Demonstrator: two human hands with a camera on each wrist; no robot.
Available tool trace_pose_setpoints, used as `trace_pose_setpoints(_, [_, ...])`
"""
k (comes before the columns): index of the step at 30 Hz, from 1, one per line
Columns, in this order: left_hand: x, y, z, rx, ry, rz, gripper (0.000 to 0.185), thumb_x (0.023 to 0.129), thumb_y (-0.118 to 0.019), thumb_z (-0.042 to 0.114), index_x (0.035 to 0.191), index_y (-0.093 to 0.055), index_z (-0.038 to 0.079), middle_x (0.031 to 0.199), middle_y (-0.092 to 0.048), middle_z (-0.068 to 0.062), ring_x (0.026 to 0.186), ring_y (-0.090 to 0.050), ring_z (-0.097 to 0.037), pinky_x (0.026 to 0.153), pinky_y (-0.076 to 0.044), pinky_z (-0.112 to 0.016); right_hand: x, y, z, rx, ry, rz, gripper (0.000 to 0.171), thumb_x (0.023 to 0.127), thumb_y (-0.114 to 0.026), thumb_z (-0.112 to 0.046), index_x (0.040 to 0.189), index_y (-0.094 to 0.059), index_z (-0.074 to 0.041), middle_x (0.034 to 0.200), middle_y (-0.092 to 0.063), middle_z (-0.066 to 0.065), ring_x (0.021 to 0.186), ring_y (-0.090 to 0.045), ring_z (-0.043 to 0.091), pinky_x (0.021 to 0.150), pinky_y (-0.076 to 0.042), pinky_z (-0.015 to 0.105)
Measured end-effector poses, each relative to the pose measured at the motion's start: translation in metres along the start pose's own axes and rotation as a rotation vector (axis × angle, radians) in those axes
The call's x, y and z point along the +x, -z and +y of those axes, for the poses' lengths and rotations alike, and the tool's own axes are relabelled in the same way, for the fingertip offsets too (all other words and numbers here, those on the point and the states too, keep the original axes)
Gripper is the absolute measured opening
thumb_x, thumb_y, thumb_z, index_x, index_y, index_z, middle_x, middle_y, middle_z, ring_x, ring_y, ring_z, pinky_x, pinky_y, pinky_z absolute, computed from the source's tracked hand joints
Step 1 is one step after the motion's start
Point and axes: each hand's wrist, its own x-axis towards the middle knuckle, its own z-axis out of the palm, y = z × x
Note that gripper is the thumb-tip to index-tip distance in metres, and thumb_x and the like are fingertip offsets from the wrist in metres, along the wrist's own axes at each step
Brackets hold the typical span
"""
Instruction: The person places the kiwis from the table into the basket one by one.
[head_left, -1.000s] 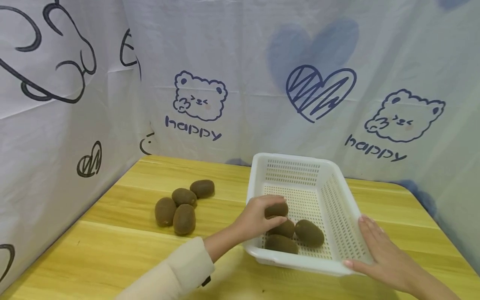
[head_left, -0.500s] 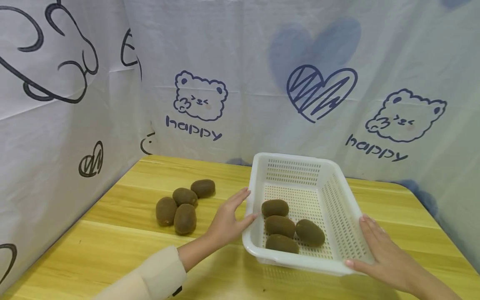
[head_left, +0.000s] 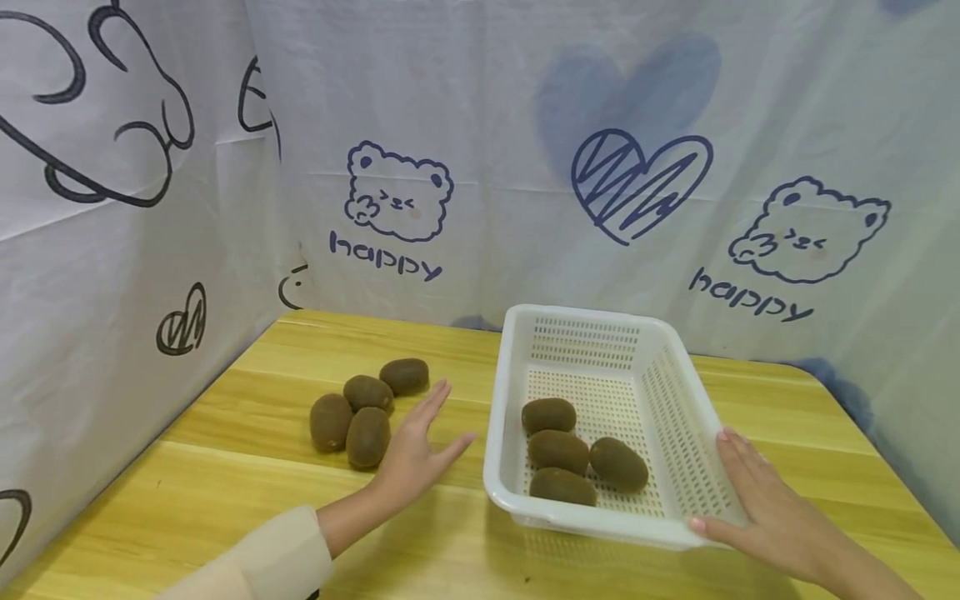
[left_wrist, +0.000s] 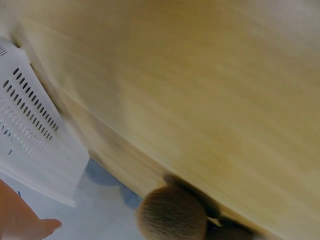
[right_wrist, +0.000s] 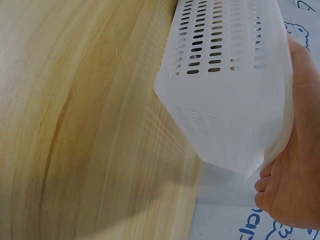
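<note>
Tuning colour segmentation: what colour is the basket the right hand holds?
White, perforated plastic basket; clearest in the head view.

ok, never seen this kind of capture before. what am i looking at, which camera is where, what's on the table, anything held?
No robot here: a person works with two bare hands and wears three cameras. The wide picture comes from the head camera, looking forward and down. The other two come from the wrists, very close up, so they are partly blurred.

On the wooden table stands a white perforated basket with four kiwis inside. Four more kiwis lie in a cluster on the table to its left.

The left hand is open with fingers spread, beside that cluster, and holds nothing. The right hand lies flat against the basket's right side; the right wrist view shows it against the basket wall.
</note>
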Motion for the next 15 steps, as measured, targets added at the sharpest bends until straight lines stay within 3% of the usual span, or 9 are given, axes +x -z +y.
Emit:
trace_pose_setpoints(2, [-0.003, 0.004, -0.003, 0.010, 0.003, 0.002, 0.069, 0.081, -0.072, 0.021, 0.135, -0.041, -0.008, 0.142, -0.039, -0.023, 0.129, -0.040, -0.038, 0.104, -0.038, -0.048, 0.000, 0.000, 0.000, 0.020, -0.008, -0.009, 0.100, 0.084, -0.061, -0.043, 0.148, 0.002, 0.002, 0.152, -0.002, 0.030, 0.138, -0.005, 0.049, 0.110, 0.017, 0.040])
trace_pose_setpoints(4, [-0.006, 0.008, -0.007, 0.013, 0.017, -0.003, 0.070, 0.081, -0.072, 0.021, 0.136, -0.039, -0.008, 0.143, -0.038, -0.023, 0.130, -0.039, -0.038, 0.104, -0.037, -0.047, 0.001, 0.000, 0.000, 0.030, -0.009, -0.010, 0.101, 0.084, -0.062, -0.043, 0.148, 0.002, 0.001, 0.152, -0.002, 0.030, 0.138, -0.005, 0.049, 0.110, 0.005, 0.060])
trace_pose_setpoints(5, [-0.008, 0.011, -0.009, 0.016, 0.025, -0.007, 0.071, 0.081, -0.072, 0.021, 0.136, -0.038, -0.008, 0.144, -0.037, -0.022, 0.130, -0.039, -0.038, 0.105, -0.037, -0.047, 0.001, 0.000, 0.000, 0.032, -0.008, -0.009, 0.101, 0.084, -0.062, -0.043, 0.148, 0.002, 0.002, 0.151, -0.002, 0.030, 0.138, -0.006, 0.049, 0.108, -0.001, 0.065])
trace_pose_setpoints(6, [-0.010, 0.013, -0.011, 0.015, 0.035, -0.010, 0.072, 0.081, -0.072, 0.021, 0.136, -0.038, -0.008, 0.144, -0.036, -0.022, 0.131, -0.038, -0.038, 0.105, -0.036, -0.048, 0.001, 0.000, 0.000, 0.032, -0.005, -0.006, 0.101, 0.083, -0.062, -0.043, 0.148, 0.001, 0.002, 0.152, -0.002, 0.030, 0.138, -0.006, 0.049, 0.109, 0.000, 0.064])
trace_pose_setpoints(8, [-0.015, 0.019, -0.015, 0.014, 0.059, -0.014, 0.073, 0.081, -0.072, 0.021, 0.137, -0.037, -0.008, 0.146, -0.034, -0.022, 0.132, -0.036, -0.038, 0.105, -0.035, -0.049, 0.001, 0.000, 0.000, 0.025, 0.003, 0.003, 0.101, 0.083, -0.063, -0.043, 0.148, 0.001, 0.002, 0.151, -0.003, 0.030, 0.138, -0.007, 0.049, 0.111, 0.006, 0.058])
trace_pose_setpoints(11, [-0.023, 0.026, -0.024, 0.031, 0.096, -0.013, 0.074, 0.082, -0.071, 0.022, 0.138, -0.034, -0.009, 0.146, -0.031, -0.025, 0.132, -0.034, -0.041, 0.104, -0.035, -0.052, 0.001, -0.001, 0.000, -0.002, 0.014, 0.018, 0.101, 0.083, -0.063, -0.043, 0.147, 0.000, 0.003, 0.151, -0.004, 0.031, 0.138, -0.007, 0.048, 0.108, 0.019, 0.026])
trace_pose_setpoints(13, [-0.028, 0.031, -0.030, 0.040, 0.133, -0.012, 0.075, 0.083, -0.070, 0.022, 0.138, -0.032, -0.010, 0.147, -0.029, -0.027, 0.133, -0.031, -0.044, 0.104, -0.033, -0.056, 0.001, -0.002, 0.000, -0.017, 0.016, 0.022, 0.101, 0.083, -0.063, -0.043, 0.147, 0.000, 0.004, 0.150, -0.005, 0.032, 0.138, -0.007, 0.048, 0.098, 0.019, 0.009])
trace_pose_setpoints(15, [-0.032, 0.034, -0.036, 0.053, 0.172, -0.015, 0.076, 0.084, -0.069, 0.023, 0.138, -0.030, -0.012, 0.147, -0.026, -0.029, 0.134, -0.027, -0.047, 0.104, -0.030, -0.059, 0.001, -0.002, 0.001, -0.025, 0.019, 0.025, 0.101, 0.083, -0.063, -0.043, 0.147, 0.000, 0.004, 0.150, -0.006, 0.032, 0.138, -0.008, 0.048, 0.093, 0.018, 0.003])
